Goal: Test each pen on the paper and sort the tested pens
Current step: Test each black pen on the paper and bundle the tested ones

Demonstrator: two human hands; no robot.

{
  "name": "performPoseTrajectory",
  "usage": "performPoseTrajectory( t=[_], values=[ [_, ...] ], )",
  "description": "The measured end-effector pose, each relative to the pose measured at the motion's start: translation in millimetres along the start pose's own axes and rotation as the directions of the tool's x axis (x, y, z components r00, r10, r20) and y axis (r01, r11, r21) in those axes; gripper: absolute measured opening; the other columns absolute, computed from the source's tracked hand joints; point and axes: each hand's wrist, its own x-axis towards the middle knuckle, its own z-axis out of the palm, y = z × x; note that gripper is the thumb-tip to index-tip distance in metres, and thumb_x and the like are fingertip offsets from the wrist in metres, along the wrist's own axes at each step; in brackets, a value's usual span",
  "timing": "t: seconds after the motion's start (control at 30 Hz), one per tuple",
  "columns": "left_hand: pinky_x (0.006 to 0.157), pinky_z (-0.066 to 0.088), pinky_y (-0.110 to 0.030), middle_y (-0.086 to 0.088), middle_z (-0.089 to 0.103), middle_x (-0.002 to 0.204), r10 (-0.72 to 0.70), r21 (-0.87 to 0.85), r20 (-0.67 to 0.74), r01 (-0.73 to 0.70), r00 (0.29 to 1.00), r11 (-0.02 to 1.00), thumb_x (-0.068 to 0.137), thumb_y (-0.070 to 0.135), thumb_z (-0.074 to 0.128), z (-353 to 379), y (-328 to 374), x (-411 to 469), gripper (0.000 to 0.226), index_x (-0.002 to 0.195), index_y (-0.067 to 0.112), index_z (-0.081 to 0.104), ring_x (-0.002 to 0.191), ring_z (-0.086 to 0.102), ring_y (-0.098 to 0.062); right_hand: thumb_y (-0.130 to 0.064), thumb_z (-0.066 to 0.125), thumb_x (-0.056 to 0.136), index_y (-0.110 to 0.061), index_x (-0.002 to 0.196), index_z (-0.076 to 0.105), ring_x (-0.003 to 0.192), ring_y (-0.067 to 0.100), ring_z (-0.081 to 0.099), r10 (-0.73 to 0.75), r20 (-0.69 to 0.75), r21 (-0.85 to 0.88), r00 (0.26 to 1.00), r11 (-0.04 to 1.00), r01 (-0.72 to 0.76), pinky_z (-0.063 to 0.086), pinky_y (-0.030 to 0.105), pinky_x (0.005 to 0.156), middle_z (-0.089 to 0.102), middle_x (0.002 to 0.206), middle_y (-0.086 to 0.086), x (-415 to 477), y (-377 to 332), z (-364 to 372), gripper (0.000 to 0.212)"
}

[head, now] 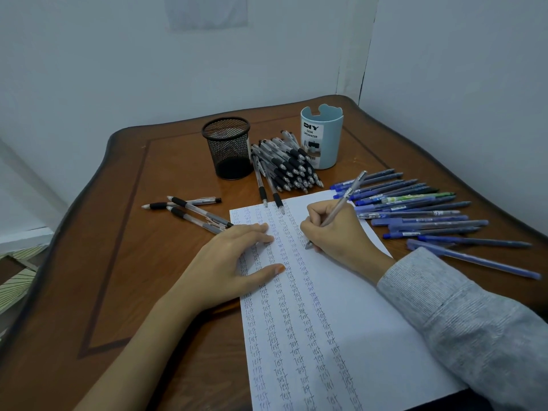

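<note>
Clear-barrelled pen (345, 201) sits pinched in the right hand's fingers (315, 213), which curl round its lower barrel. Its tip is down on the paper (385, 321) beside the rightmost column of written "test" words. The long axis of the clear-barrelled pen runs from that tip up and away to the right, so its back end leans over the row of blue pens (415, 209) fanned on the table (133, 232) along the sheet's right edge. The right hand (335, 232) rests its heel on the paper, with a grey sleeve (462, 315) behind it. The left hand (234, 259) lies flat, its fingers (261, 232) straight and holding nothing, pressing down the sheet's left edge.

The step in hand looks like the writing test itself, with sorting to follow. The blue row lies just right of the writing hand and well apart from the left hand. Setting the pen there would likely take only a short swing along the line of the barrel. Farther out, a heap of black-grip pens (287, 164) lies between a black mesh cup (228, 146) and a blue desk organizer (321, 137). Three loose pens (192, 209) lie left of the sheet, near the left hand.
</note>
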Motion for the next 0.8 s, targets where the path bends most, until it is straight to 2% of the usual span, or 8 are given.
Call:
performPoseTrajectory(
  t=[0.1,0.3,0.47,0.6,0.8],
  values=[
    [0.099,0.023,-0.006,0.019,0.047,0.138,0.003,0.001,-0.009,-0.003,1.000,1.000,0.076,0.075,0.045,0.6,-1.5,0.5,0.068,0.126,0.031,0.058,0.125,0.035,0.012,0.013,0.054,0.080,-0.004,0.051,0.040,0.040,0.017,0.042,0.013,0.026,0.002,1.000,1.000,-0.013,0.041,0.019,0.037,0.032,0.042,-0.003,0.6,0.7,-0.1,0.036],
    [0.103,0.031,-0.018,0.018,0.049,0.138,0.017,-0.008,-0.031,-0.017,0.999,1.000,0.077,0.074,0.047,2.5,-2.9,-0.3,0.066,0.125,0.031,0.059,0.128,0.039,0.006,0.013,0.053,0.081,-0.005,0.052,0.041,0.039,0.017,0.043,0.014,0.026,0.016,1.000,1.000,-0.015,0.040,0.017,0.037,0.033,0.044,0.002,1.2,0.5,-1.2,0.036],
    [0.104,0.031,-0.019,0.020,0.046,0.139,0.040,-0.006,-0.036,-0.040,0.999,0.999,0.076,0.075,0.050,3.4,-5.6,-0.7,0.066,0.126,0.033,0.056,0.128,0.037,0.007,0.012,0.053,0.082,-0.008,0.051,0.036,0.036,0.011,0.040,0.019,0.023,0.027,1.000,0.999,-0.020,0.040,0.016,0.038,0.031,0.046,0.002,1.7,2.0,1.2,0.041],
    [0.106,0.033,-0.024,0.022,0.046,0.138,0.052,-0.045,-0.048,-0.054,0.997,0.998,0.077,0.072,0.054,4.2,-8.0,1.9,0.061,0.125,0.035,0.058,0.129,0.037,0.007,0.002,0.058,0.088,-0.007,0.054,0.037,0.029,0.012,0.042,0.110,-0.062,0.158,0.992,0.982,-0.099,0.027,0.014,0.031,0.040,0.048,0.009,11.1,6.6,-1.1,0.041],
    [0.096,0.048,-0.028,0.014,0.061,0.125,0.069,0.006,-0.166,-0.069,0.984,0.998,0.083,0.062,0.057,7.5,-2.6,0.9,0.049,0.114,0.027,0.069,0.116,0.053,0.004,-0.012,0.063,0.091,-0.001,0.060,0.049,0.032,0.010,0.045,0.099,-0.001,0.157,0.995,0.983,-0.098,0.035,0.018,0.035,0.053,0.054,0.009,23.3,6.1,4.4,0.036]
  ],
)
